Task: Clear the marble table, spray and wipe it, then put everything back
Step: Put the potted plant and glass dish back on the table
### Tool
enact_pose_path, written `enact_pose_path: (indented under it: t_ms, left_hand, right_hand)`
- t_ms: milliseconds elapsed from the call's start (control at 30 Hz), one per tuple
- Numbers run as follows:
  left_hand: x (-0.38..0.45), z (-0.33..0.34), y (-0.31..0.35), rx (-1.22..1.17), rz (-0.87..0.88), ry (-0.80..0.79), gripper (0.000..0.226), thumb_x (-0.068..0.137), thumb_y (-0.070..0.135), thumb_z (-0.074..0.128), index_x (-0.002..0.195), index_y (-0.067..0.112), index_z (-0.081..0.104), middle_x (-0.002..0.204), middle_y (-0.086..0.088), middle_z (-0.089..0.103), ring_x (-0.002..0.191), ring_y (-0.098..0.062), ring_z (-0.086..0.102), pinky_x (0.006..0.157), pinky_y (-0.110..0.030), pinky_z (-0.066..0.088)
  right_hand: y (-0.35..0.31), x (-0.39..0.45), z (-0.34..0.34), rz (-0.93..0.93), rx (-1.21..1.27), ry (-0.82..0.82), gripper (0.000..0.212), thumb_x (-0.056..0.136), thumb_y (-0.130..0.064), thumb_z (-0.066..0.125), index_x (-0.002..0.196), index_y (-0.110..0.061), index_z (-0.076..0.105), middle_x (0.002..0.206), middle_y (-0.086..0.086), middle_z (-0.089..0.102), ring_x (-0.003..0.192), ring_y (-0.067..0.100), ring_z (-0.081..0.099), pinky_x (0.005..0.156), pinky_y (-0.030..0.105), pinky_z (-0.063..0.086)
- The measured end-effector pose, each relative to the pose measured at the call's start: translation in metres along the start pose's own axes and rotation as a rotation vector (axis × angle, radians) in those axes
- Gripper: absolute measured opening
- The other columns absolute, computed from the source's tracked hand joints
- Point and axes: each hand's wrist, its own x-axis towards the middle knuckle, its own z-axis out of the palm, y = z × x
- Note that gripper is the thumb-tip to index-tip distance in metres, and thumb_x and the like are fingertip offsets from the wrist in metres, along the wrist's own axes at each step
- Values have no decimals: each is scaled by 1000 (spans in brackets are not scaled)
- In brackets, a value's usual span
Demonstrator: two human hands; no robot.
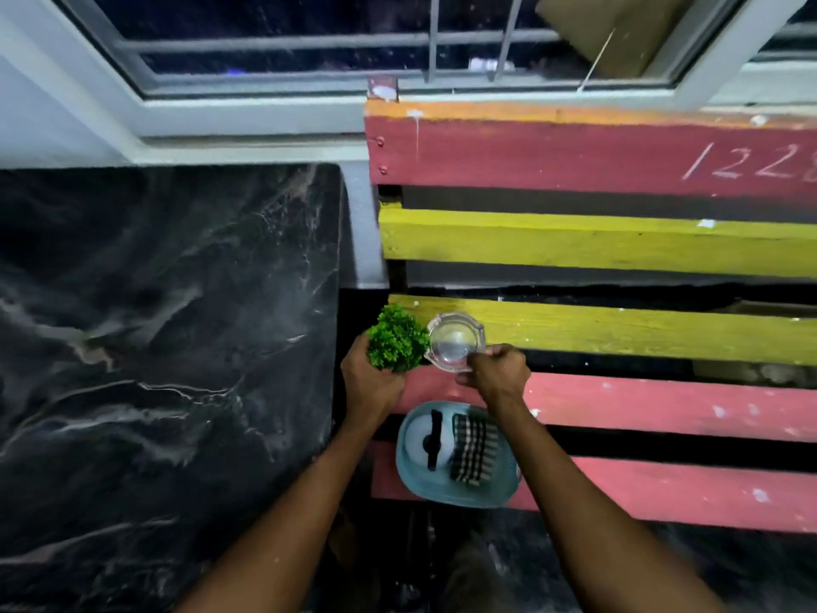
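Observation:
The black marble table (168, 325) fills the left half of the view, its top bare. To its right, over a painted slatted bench (619, 245), my left hand (369, 382) grips a small green artificial plant (398, 338) from below. My right hand (497, 373) pinches the rim of a clear glass ashtray (455, 340), right beside the plant. Both items are at the level of the yellow and red slats. A light blue tray (460, 493) lies on the bench below my hands, holding a white round object with a black strap (431, 440) and a folded checked cloth (475, 449).
A window with metal bars (398, 42) runs along the back. A grey sill ledge (362, 223) separates the table from the bench. The bench slats extend far right, with dark gaps between them. Dark floor shows below.

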Motion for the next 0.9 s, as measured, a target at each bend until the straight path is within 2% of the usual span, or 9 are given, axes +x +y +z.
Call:
enact_pose_path:
  t_ms: [100,167,233,333,500,600,700,800,900]
  left_hand:
    - [-17,-41,14,-47,-8,-3,55,58,7,84,109,19,70,95,1,75,82,-9,70,73,-24,58]
    - [-27,-71,21,-76,6,3,56,55,19,85,108,20,69,93,4,75,82,-9,70,74,-27,59]
    - [-36,-104,24,-111,26,16,57,53,28,86,107,21,68,90,8,75,76,0,67,71,-19,57]
    - [-47,-167,24,-116,62,88,48,58,20,83,104,21,68,90,9,74,76,-4,67,76,-24,58]
    - [-53,-270,-1,-81,20,166,52,59,11,78,109,22,68,93,5,75,84,-14,70,82,-30,58]
    - [-56,-319,-15,-69,-5,206,55,56,13,77,110,21,68,92,4,74,84,-15,69,81,-28,57]
    - [-53,-353,-22,-59,-19,261,49,59,3,77,104,19,69,88,5,72,80,-15,68,76,-24,54]
    - [-42,-380,-27,-71,-58,276,50,59,0,76,105,20,70,89,4,72,81,-16,68,77,-24,52]
    - [-22,-399,-38,-72,-84,270,50,58,4,74,105,22,69,93,4,73,86,-17,68,82,-28,55]
  right_hand:
    - [-13,-53,0,-74,41,14,18,80,2,70,76,-9,56,81,17,71,51,33,73,60,53,64]
    - [-19,-86,5,-114,70,26,20,78,1,71,76,-11,55,75,13,70,51,34,73,63,55,64]
    - [-23,-119,13,-140,94,40,19,76,0,71,77,-10,55,74,14,70,51,34,73,64,57,63]
    - [-23,-173,36,-176,159,54,16,74,1,71,77,-9,58,83,25,74,51,35,72,62,58,63]
    - [-19,-242,89,-214,205,5,18,68,-5,74,84,-5,65,61,12,72,52,32,74,69,55,64]
    - [-17,-266,123,-199,215,-55,23,63,-7,75,84,0,68,68,16,74,50,32,73,61,55,64]
    - [-8,-258,159,-229,171,-97,32,45,-26,75,70,-8,67,65,13,75,55,34,74,60,56,63]
    - [-24,-288,185,-232,140,-138,15,61,-15,77,66,-13,63,59,12,73,55,34,74,61,57,63]
    - [-41,-309,207,-227,128,-153,11,74,-1,74,67,-6,67,58,15,71,57,36,74,66,57,64]
